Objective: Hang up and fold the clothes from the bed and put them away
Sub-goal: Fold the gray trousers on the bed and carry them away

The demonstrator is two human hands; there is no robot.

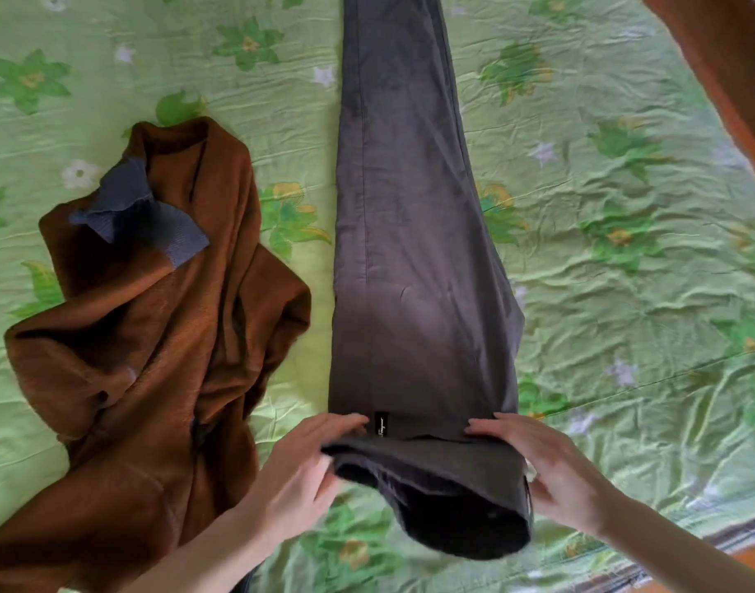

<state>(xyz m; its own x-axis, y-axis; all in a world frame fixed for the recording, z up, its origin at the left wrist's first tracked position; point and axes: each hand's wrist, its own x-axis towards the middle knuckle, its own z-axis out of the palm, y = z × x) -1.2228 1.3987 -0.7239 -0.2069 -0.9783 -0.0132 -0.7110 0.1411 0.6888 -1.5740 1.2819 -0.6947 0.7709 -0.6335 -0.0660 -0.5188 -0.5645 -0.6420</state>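
On the bed (624, 293): green floral sheet, wrinkled.
Trousers (410, 229): dark grey, legs laid together lengthwise down mid-bed, waist end nearest, lifted and turned over; small black label by the fold.
Left hand (307, 460): grip closed on left corner of waistband, fingers on top, thumb under.
Right hand (547, 460): grip curled round right edge of waistband.
Brown coat (153, 336): crumpled left of trousers, blue-grey ribbed collar showing.
Top right: rust-brown fabric (726, 70), blurred.
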